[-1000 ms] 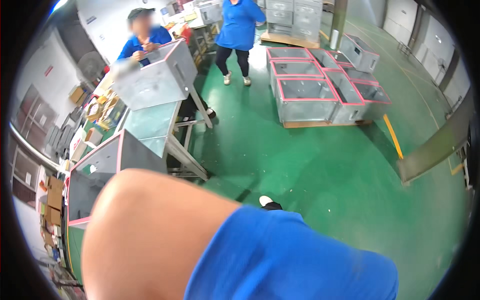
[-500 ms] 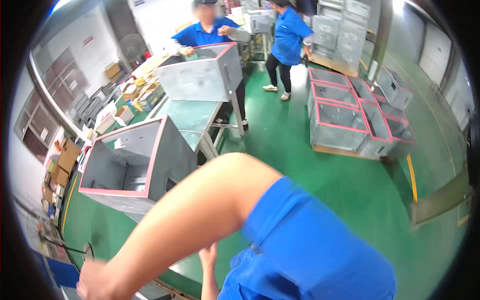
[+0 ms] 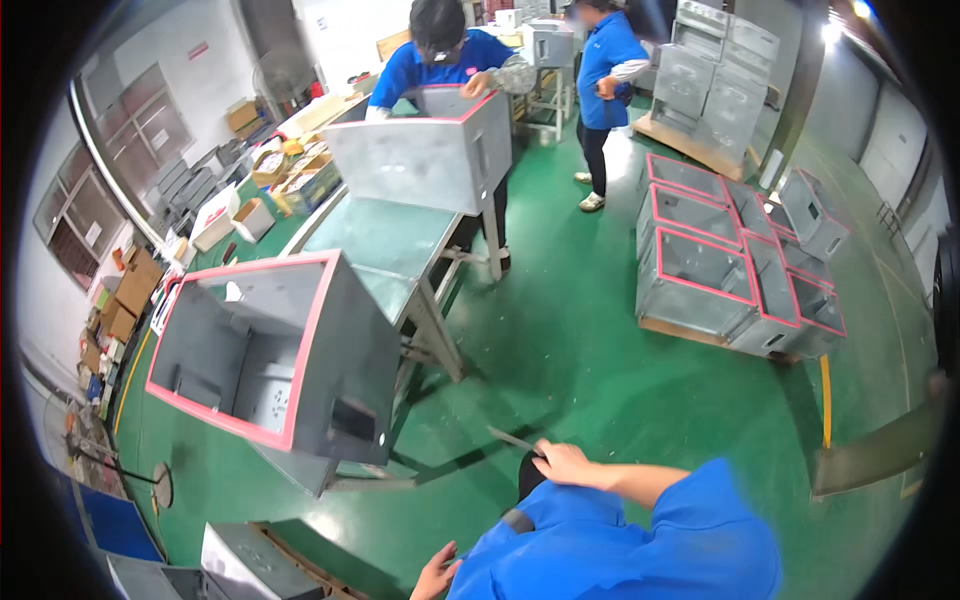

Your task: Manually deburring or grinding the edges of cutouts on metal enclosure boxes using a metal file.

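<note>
My right hand (image 3: 565, 463) is closed around a thin, flat, grey blade-like strip (image 3: 511, 438) that points left over the floor. Its exact kind is too small to make out. Low in the picture, close to my body, my left hand (image 3: 437, 574) has its fingers apart and holds nothing I can see. Ahead to the left, apart from both hands, a grey metal cabinet box (image 3: 355, 350) lies tilted with its open face up. Pink-red edging runs around that opening, and a rectangular cut-out shows in its side.
Across a green-topped workbench (image 3: 375, 235), a co-worker (image 3: 445, 60) bends over another grey box (image 3: 410, 165). A second person (image 3: 608, 75) stands behind. Edged boxes (image 3: 700, 290) sit on a pallet at right; more grey boxes (image 3: 255, 560) lie at lower left.
My right arm has swung back from the lower left, and its hand now shows the thin strip. My left hand has dropped lower. The view has shifted; the co-worker now bends over the box.
</note>
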{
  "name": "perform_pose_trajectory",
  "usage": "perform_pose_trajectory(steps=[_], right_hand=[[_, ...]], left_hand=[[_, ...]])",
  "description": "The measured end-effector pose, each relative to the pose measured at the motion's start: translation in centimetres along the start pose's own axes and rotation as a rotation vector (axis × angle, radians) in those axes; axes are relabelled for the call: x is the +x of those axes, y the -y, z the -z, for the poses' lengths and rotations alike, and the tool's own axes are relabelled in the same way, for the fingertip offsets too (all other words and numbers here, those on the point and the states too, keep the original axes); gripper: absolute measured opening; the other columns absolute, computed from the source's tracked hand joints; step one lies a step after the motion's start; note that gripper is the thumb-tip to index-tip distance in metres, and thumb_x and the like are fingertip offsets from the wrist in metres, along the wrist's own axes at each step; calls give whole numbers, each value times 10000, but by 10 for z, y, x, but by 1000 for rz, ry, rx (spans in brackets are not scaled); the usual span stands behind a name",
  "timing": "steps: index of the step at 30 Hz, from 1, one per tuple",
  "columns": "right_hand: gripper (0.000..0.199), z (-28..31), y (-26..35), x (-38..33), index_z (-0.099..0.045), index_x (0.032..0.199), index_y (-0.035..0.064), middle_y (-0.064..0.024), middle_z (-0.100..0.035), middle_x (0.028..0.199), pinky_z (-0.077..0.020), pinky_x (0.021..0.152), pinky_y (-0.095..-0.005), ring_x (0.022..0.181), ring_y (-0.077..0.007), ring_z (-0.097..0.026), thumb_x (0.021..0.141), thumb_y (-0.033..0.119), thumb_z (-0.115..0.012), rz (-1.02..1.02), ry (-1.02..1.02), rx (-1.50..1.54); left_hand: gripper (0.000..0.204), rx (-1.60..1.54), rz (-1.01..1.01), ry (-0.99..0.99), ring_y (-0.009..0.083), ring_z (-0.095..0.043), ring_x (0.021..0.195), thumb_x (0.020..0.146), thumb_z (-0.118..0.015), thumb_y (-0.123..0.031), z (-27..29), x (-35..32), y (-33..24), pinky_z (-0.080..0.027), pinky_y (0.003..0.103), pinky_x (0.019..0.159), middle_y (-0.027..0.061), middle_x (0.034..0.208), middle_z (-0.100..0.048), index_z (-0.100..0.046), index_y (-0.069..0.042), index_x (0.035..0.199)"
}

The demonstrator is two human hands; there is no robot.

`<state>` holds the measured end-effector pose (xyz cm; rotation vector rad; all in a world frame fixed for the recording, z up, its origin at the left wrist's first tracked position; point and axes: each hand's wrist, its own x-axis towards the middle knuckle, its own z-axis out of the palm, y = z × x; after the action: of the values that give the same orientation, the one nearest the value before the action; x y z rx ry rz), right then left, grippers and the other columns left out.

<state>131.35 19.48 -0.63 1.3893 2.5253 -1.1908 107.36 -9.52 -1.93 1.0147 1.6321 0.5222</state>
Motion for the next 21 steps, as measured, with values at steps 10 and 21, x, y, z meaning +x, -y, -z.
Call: perform_pose_trajectory(steps=[10,21], right_hand=[[448,59,-118,23,-536,1117,126,-142,-555,1082,-417,852,-392,999,-300,-524,732,316,-408,-347,389,23],[378,130,-165,76,-580,926,36,-180,-599,829,-452,705,-375,796,-304,-574,698,329,-509,-112,386,129]], left_hand=[[315,59,41,220,300,-468,1060,851,-442,-137,9,81,-107,-359,358,902,181,1130,-502,-498,-3,1130],[332,631,-304,-172,353,-477,1019,845,-470,-158,59,111,-250,-381,378,874,190,1111,-509,-484,-40,1156]])
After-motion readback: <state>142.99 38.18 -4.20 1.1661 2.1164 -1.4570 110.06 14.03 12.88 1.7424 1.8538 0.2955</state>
